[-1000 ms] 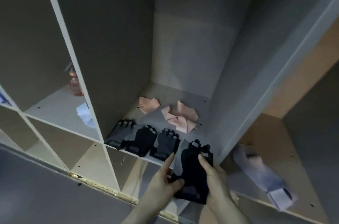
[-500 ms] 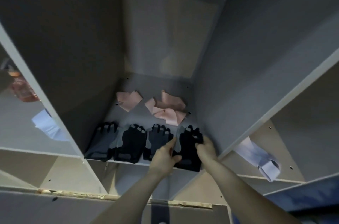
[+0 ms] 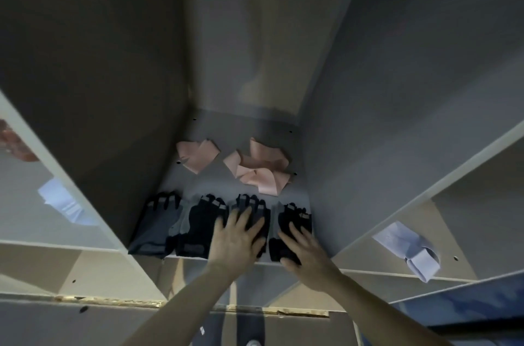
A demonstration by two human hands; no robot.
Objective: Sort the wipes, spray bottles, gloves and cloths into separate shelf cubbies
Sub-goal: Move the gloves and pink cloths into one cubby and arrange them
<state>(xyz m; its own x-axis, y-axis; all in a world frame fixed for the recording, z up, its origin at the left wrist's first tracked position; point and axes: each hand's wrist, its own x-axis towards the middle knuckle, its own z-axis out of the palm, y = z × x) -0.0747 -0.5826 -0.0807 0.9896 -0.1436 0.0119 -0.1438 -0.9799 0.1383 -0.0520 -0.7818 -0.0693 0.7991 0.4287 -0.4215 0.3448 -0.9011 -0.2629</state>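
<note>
1. The shelf unit (image 3: 397, 164) fills the view, its pale dividers splitting it into cubbies; the middle cubby is deep and shadowed, with a grey floor
2. The left hand (image 3: 236, 235) lies flat, fingers straight and spread, pressing down on the third glove (image 3: 256, 211) from the left, at the front of the middle cubby
3. The right hand (image 3: 304, 246) lies flat too, fingers stretched forward over the lower part of the fourth glove (image 3: 293, 218), which sits against the cubby's right wall; neither hand is curled round anything
4. Four dark fingerless gloves form a row along the front edge of the middle cubby, fingers pointing to the back: the first glove (image 3: 157, 222) is greyer and touches the left wall, and the second glove (image 3: 198, 225), blacker, overlaps its edge
5. Behind the row, well apart from the hands, lie pink cloths: a bigger crumpled pile (image 3: 259, 170) toward the right and a single folded pink piece (image 3: 195, 154) toward the left
6. In the cubby to the right lies a pale wipe pack (image 3: 408, 249), one end near the front edge
7. In the cubby to the left lies a white folded cloth (image 3: 63, 202), and farther back a blurred reddish bottle (image 3: 18, 145), cut off by the frame's edge
</note>
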